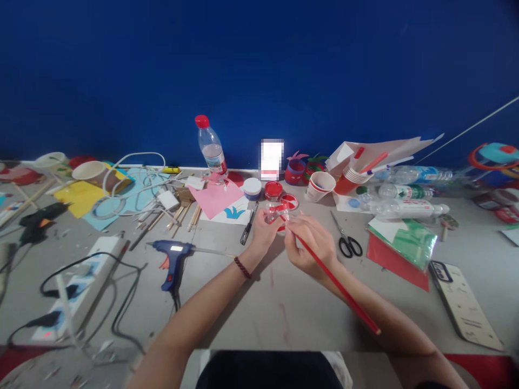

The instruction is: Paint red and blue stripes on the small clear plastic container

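My right hand (pixel 310 246) is closed around a long red paintbrush (pixel 340 286), its handle slanting down toward my right forearm. The brush tip, partly hidden by my fingers, meets a small clear plastic piece (pixel 272 210) marked with red paint. My left hand (pixel 265 233) grips that piece, which looks like a cut part of a bottle. Just beyond my hands stand an open jar of red paint (pixel 273 190) and a red-smeared lid (pixel 289 201). A white-lidded jar (pixel 252 188) is beside them, with a black pen (pixel 248 224) lying left of my left hand.
To the left lie a blue glue gun (pixel 172 256), a power strip (pixel 87 286) and tangled cables. A water bottle (pixel 212 151) stands near the blue wall. Paper cups (pixel 320 187), scissors (pixel 347 240), plastic bottles (pixel 409 208), coloured sheets (pixel 401 262) and a phone (pixel 466 305) occupy the right.
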A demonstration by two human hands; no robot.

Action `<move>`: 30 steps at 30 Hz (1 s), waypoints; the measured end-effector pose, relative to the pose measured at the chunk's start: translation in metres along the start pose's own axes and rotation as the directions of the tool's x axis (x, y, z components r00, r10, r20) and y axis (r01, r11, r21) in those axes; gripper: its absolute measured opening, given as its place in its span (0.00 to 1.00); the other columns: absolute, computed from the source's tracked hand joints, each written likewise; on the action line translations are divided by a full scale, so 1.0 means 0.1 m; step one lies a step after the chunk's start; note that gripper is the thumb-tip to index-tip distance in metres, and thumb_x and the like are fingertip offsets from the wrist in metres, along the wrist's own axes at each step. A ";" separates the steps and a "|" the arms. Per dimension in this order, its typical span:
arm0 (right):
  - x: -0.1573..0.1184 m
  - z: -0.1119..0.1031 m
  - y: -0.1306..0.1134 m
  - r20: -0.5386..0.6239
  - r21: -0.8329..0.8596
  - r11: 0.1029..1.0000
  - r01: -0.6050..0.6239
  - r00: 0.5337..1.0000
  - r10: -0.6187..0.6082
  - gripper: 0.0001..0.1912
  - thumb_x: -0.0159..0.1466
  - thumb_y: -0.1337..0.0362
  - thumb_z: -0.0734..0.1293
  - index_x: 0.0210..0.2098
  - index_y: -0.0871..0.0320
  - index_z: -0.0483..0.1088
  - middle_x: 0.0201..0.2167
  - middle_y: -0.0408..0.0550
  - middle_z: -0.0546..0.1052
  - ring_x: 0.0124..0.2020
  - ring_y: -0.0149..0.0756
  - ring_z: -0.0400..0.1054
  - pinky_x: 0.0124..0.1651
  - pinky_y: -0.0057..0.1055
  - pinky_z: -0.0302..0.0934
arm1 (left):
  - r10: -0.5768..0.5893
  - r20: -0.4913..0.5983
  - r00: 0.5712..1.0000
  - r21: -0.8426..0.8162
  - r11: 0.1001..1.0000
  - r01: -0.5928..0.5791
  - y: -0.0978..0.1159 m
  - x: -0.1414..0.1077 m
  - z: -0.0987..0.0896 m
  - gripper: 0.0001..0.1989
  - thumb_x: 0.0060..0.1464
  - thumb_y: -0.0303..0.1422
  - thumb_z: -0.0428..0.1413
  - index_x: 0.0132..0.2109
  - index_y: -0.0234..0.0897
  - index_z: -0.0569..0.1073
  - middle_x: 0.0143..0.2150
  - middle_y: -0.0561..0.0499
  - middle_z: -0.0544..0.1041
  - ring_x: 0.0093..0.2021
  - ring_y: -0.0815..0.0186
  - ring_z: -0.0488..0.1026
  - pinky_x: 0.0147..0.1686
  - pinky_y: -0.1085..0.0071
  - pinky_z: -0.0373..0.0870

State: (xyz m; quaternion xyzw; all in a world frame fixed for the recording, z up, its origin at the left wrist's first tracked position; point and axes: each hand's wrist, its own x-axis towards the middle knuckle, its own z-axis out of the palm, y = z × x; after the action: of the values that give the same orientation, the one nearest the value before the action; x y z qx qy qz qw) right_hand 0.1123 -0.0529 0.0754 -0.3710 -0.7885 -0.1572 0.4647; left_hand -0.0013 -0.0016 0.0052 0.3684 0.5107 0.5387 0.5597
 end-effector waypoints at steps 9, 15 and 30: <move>0.04 0.03 -0.06 -0.030 0.046 0.999 0.007 1.000 -0.006 0.11 0.63 0.76 0.64 0.42 0.55 0.68 0.31 0.47 0.78 0.35 0.39 0.76 0.41 0.39 0.76 | 0.026 0.008 1.000 0.004 1.000 -0.026 -0.06 0.01 -0.01 0.16 0.41 0.31 0.65 0.32 0.39 0.65 0.29 0.58 0.70 0.29 0.71 0.66 0.33 0.70 0.65; 0.08 0.01 -0.03 -0.024 0.007 1.000 0.017 1.000 -0.017 0.13 0.62 0.77 0.63 0.42 0.54 0.67 0.30 0.47 0.78 0.34 0.39 0.76 0.40 0.37 0.75 | 0.020 -0.021 1.000 0.041 0.999 -0.019 -0.03 0.00 -0.01 0.16 0.40 0.28 0.66 0.31 0.39 0.64 0.29 0.58 0.69 0.30 0.70 0.66 0.34 0.71 0.64; 0.09 -0.10 0.03 -0.038 -0.031 0.998 -0.046 0.998 0.045 0.12 0.61 0.77 0.64 0.40 0.54 0.68 0.28 0.45 0.77 0.32 0.38 0.74 0.36 0.34 0.71 | 0.013 -0.009 1.000 0.009 1.000 -0.013 -0.03 0.00 -0.03 0.17 0.41 0.33 0.69 0.32 0.39 0.67 0.31 0.55 0.71 0.33 0.67 0.69 0.37 0.68 0.65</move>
State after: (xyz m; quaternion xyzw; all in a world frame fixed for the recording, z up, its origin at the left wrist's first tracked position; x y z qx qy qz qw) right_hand 0.1181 -0.0526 0.0883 -0.3933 -0.7685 -0.1657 0.4768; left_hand -0.0036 -0.0023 0.0012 0.3717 0.5132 0.5418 0.5523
